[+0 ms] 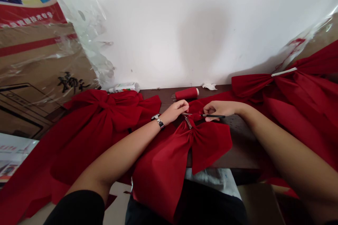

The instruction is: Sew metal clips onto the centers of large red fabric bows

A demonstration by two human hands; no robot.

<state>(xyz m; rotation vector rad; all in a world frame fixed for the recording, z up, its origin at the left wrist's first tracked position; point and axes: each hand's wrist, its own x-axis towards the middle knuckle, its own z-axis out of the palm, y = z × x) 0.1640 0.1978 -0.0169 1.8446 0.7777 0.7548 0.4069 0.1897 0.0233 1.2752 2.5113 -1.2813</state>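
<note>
Black sleeve | left hand: fingers curled on red bow | right hand: fingers pinching probable awl | table open rightward

We had a dark wooden table bearing red fabric bows, a red spool, a white bottle and crumpled white tissue.

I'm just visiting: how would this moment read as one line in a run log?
left hand: fingers on red bow | right hand: holds thin black tool | nearby: metal clip, red thread spool
</note>
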